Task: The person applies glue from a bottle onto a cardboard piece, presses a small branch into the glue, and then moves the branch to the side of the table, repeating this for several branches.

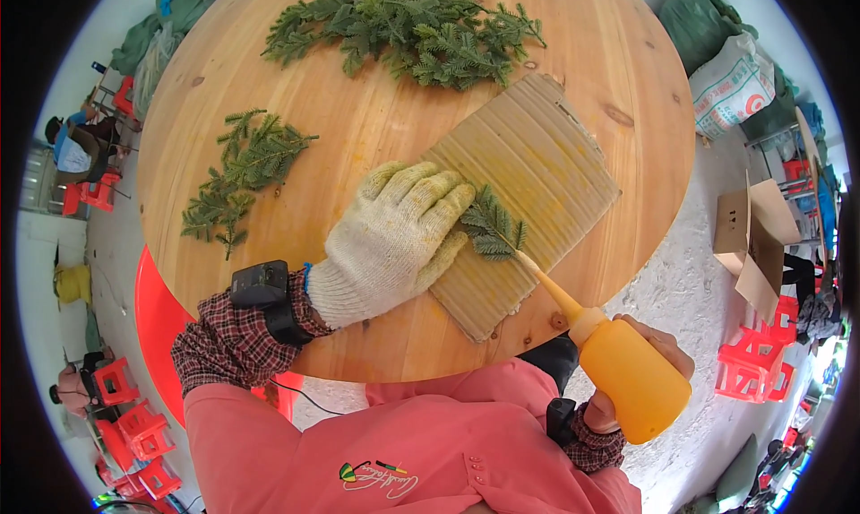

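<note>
In a knitted white glove, my left hand [390,236] has its fingers closed at the tip end of a small green fir sprig [494,225]. That sprig lies over a ridged piece of cardboard [537,155] on the round wooden table. My right hand [658,348] is bare and wraps round an orange squeeze bottle [636,380]. The bottle is tilted, and its long narrow nozzle meets the stem end of the sprig. Yellowish stains mark the glove's fingers and the cardboard.
A pile of fir sprigs [412,30] spreads across the table's far side, and a smaller group [246,169] lies at the left. Red stools [757,362], an opened carton [757,236] and a white sack [730,84] stand beyond the table [340,353].
</note>
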The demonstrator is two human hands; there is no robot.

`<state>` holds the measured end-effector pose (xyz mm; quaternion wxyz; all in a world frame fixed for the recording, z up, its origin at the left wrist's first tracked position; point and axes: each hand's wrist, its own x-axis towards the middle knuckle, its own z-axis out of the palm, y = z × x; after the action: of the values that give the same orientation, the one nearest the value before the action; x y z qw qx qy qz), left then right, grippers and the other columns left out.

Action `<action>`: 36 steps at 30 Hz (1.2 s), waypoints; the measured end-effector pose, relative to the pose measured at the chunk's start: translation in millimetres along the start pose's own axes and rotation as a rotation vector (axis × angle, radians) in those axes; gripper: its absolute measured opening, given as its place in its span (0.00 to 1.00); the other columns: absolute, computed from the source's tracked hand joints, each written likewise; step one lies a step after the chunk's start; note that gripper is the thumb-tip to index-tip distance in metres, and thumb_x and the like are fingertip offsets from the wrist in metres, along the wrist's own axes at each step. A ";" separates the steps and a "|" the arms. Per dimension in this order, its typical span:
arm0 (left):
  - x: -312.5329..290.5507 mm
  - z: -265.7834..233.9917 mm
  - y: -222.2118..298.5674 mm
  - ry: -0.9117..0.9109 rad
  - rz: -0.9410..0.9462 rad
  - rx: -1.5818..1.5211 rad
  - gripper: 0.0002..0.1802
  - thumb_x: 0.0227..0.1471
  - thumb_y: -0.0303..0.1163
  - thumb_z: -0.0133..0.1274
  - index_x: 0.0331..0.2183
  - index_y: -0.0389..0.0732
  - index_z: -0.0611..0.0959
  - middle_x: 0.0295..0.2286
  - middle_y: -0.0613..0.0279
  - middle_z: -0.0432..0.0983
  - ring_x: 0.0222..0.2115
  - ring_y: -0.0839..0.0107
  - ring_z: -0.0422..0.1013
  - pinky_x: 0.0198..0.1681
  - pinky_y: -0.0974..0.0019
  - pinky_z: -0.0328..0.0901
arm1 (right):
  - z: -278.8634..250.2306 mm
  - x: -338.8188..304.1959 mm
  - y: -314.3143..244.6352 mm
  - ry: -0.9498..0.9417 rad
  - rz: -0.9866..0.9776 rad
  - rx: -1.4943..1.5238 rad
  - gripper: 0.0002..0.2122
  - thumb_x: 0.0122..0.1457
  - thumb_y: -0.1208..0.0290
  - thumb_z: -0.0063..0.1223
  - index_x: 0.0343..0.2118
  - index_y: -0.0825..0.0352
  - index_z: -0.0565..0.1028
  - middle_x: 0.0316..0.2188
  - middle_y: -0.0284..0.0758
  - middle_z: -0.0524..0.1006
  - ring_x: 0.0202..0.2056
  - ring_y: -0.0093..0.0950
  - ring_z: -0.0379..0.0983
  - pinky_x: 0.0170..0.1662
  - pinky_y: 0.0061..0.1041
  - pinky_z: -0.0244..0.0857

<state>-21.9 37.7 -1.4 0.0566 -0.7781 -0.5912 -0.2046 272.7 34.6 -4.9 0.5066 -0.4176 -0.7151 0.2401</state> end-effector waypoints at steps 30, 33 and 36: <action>7.8 6.8 -10.0 0.084 0.072 -0.133 0.25 0.45 0.30 0.60 0.48 0.44 0.78 0.44 0.57 0.74 0.49 0.56 0.69 0.55 0.52 0.62 | -6.8 11.5 54.1 0.334 0.419 0.916 0.31 0.61 0.47 0.53 0.59 0.67 0.64 0.54 0.44 0.71 0.48 0.36 0.74 0.47 0.36 0.72; 4.6 7.3 -13.8 0.041 0.052 -0.154 0.21 0.44 0.29 0.60 0.44 0.45 0.80 0.40 0.60 0.75 0.47 0.57 0.70 0.53 0.53 0.63 | 10.9 34.3 59.5 0.233 0.405 1.134 0.27 0.64 0.51 0.51 0.58 0.67 0.65 0.53 0.43 0.72 0.51 0.37 0.72 0.50 0.37 0.71; 5.4 0.7 -12.6 0.081 0.039 -0.136 0.18 0.44 0.28 0.60 0.42 0.46 0.81 0.37 0.61 0.75 0.45 0.58 0.71 0.52 0.54 0.63 | 33.4 57.4 62.1 0.140 0.400 1.301 0.24 0.65 0.54 0.50 0.56 0.66 0.67 0.52 0.42 0.74 0.53 0.37 0.72 0.52 0.39 0.70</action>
<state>-32.4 46.5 -1.9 0.0311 -0.7827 -0.5578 -0.2744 255.8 118.7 -34.8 0.6452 -0.1667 -0.2998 0.6826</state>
